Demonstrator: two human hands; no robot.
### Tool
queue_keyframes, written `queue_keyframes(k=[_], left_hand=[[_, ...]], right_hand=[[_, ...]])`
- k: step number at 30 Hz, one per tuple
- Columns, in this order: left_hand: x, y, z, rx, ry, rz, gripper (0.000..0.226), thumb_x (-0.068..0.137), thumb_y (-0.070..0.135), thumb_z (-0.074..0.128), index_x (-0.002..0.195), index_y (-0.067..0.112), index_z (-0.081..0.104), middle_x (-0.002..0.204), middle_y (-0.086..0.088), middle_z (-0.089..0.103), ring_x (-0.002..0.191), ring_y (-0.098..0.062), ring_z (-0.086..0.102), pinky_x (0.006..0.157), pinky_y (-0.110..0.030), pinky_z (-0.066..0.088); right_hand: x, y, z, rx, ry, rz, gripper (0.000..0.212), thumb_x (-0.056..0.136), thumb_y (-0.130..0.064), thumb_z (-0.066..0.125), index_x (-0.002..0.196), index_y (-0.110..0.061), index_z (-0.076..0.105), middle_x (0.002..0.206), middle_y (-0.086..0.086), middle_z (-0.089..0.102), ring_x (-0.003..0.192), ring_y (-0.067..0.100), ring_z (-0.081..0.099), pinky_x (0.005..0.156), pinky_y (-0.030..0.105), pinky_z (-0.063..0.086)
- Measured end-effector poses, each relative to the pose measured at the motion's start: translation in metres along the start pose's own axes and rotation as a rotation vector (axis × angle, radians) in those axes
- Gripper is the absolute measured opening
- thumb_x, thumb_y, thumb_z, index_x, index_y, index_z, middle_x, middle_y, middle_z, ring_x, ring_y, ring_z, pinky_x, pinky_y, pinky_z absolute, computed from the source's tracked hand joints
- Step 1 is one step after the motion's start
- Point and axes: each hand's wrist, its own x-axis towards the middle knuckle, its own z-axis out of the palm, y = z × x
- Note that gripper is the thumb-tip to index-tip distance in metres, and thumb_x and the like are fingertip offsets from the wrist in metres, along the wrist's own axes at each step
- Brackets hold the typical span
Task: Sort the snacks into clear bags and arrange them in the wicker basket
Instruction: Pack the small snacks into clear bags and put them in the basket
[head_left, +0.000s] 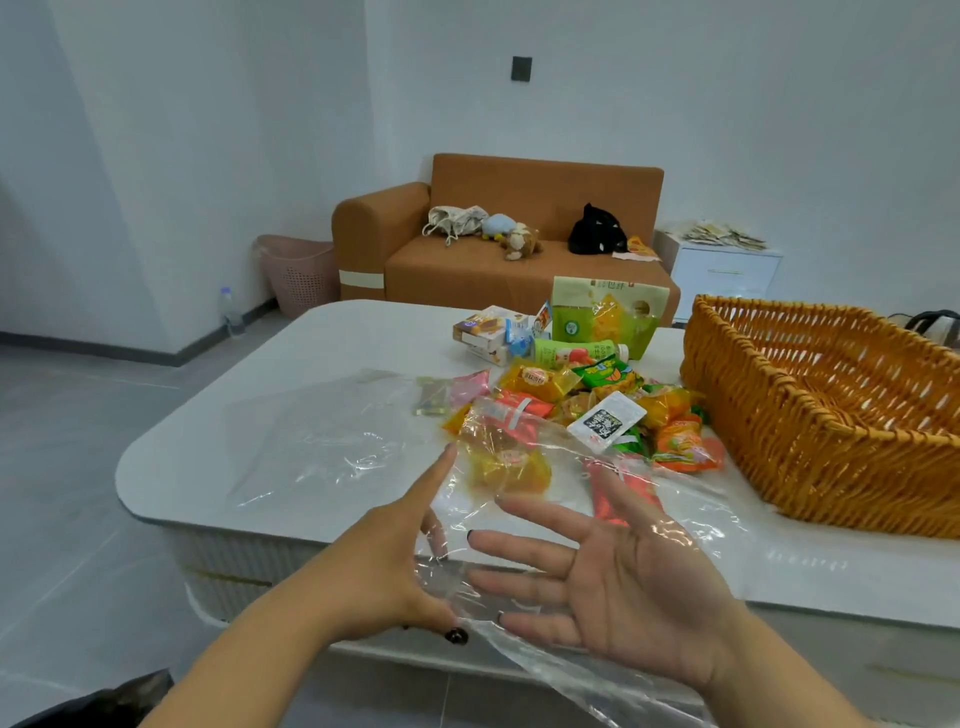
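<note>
Both hands are up at the near edge of the white rounded worktop, working a thin clear plastic bag. The left hand sits at about 7 o'clock of the scene, index finger stretched toward the snacks, thumb and lower fingers pinching the bag's edge. The right hand, at 5 o'clock, is spread wide, palm facing left, fingers straight; the film drapes over it and trails down past the wrist, but whether it actually grips any of it, I cannot tell.

Through the bag, a yellow wrapped snack and a red packet show; whether they lie inside it or under it is unclear. A second sheet of clear plastic lies flat on the worktop at 9 o'clock from the hands.

Just beyond, at 12 o'clock, sits the colourful pile of snack packets: orange, green, yellow and pink wrappers, with a white sachet with black print on top. Behind the pile lie a green bottle on its side, a tall green and cream pouch and small cartons.

At 2 o'clock, the big orange-brown wicker basket stands on the worktop, just beside the pile.

Far behind, an orange sofa carries soft toys and a black bag.
</note>
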Motion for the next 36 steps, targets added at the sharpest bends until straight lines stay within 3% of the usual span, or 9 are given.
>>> queue_keyframes(k=[5,9,12,15,19,24,27,30,36], left_hand=[[0.006,-0.009,-0.020,-0.060,0.230,-0.161,0.140,0.055,0.031,0.094,0.149,0.052,-0.008,0.097,0.004,0.056,0.062,-0.014,0.061,0.056,-0.021,0.053],[0.012,-0.023,-0.038,-0.355,0.457,-0.283,0.135,0.054,0.025,0.096,0.156,0.031,0.008,0.096,-0.006,0.061,0.055,-0.014,0.064,0.048,-0.019,0.051],[0.017,-0.030,-0.046,-0.579,0.522,-0.324,0.124,0.059,0.020,0.093,0.155,0.021,0.015,0.101,-0.012,0.061,0.053,-0.014,0.063,0.049,-0.020,0.053],[0.024,-0.033,-0.047,-0.768,0.541,-0.362,0.119,0.059,0.024,0.093,0.154,0.016,0.020,0.098,-0.010,0.065,0.059,-0.015,0.064,0.053,-0.020,0.054],[0.032,-0.032,-0.049,-0.945,0.586,-0.400,0.111,0.061,0.026,0.090,0.152,0.012,0.026,0.083,-0.009,0.070,0.059,-0.012,0.062,0.056,-0.020,0.054],[0.040,-0.027,-0.059,-1.119,0.743,-0.341,0.110,0.066,0.029,0.087,0.153,0.012,0.022,0.086,-0.007,0.069,0.056,-0.006,0.061,0.049,-0.015,0.050],[0.043,-0.025,-0.060,-1.121,0.853,-0.274,0.108,0.070,0.031,0.086,0.154,0.015,0.020,0.098,-0.003,0.067,0.056,-0.004,0.065,0.049,-0.015,0.050],[0.048,-0.021,-0.057,-1.162,0.863,-0.292,0.108,0.071,0.034,0.084,0.154,0.013,0.019,0.108,-0.002,0.065,0.056,-0.004,0.069,0.051,-0.017,0.049],[0.065,-0.015,-0.052,-1.245,0.792,-0.353,0.104,0.067,0.034,0.086,0.149,0.005,0.030,0.106,-0.003,0.065,0.059,-0.005,0.071,0.040,-0.013,0.046]], right_hand=[[0.018,-0.036,0.004,-0.106,0.290,-0.108,0.052,0.093,-0.036,0.039,0.128,-0.005,0.060,0.125,0.019,0.063,0.114,0.038,0.061,0.098,0.047,0.043],[0.030,-0.064,0.008,-0.102,0.441,-0.228,0.048,0.081,-0.020,0.049,0.124,-0.002,0.058,0.115,0.016,0.069,0.104,0.033,0.067,0.088,0.042,0.053],[0.047,-0.082,0.004,-0.066,0.588,-0.309,0.027,0.091,-0.009,0.046,0.112,-0.004,0.063,0.098,0.011,0.074,0.085,0.024,0.073,0.068,0.033,0.061],[0.071,-0.094,-0.005,-0.053,0.724,-0.354,0.021,0.095,-0.005,0.042,0.101,-0.006,0.061,0.080,0.007,0.073,0.071,0.021,0.070,0.061,0.030,0.057],[0.110,-0.100,-0.024,-0.112,0.896,-0.370,0.025,0.092,0.000,0.041,0.108,-0.007,0.059,0.081,0.005,0.061,0.069,0.019,0.058,0.061,0.027,0.047],[0.156,-0.098,-0.049,-0.508,1.080,-0.229,0.007,0.089,-0.007,0.058,0.095,-0.004,0.056,0.071,0.011,0.055,0.056,0.019,0.051,0.049,0.027,0.039],[0.173,-0.090,-0.062,-0.782,1.095,-0.114,0.030,0.082,-0.026,0.073,0.097,-0.006,0.056,0.077,0.013,0.058,0.054,0.020,0.048,0.045,0.024,0.034],[0.181,-0.090,-0.068,-0.761,1.112,-0.098,0.039,0.077,-0.029,0.078,0.101,-0.010,0.054,0.082,0.013,0.057,0.056,0.020,0.046,0.044,0.025,0.033],[0.191,-0.100,-0.059,-0.726,1.090,-0.196,0.023,0.081,-0.012,0.074,0.097,-0.001,0.061,0.067,0.011,0.051,0.049,0.018,0.040,0.041,0.024,0.031]])
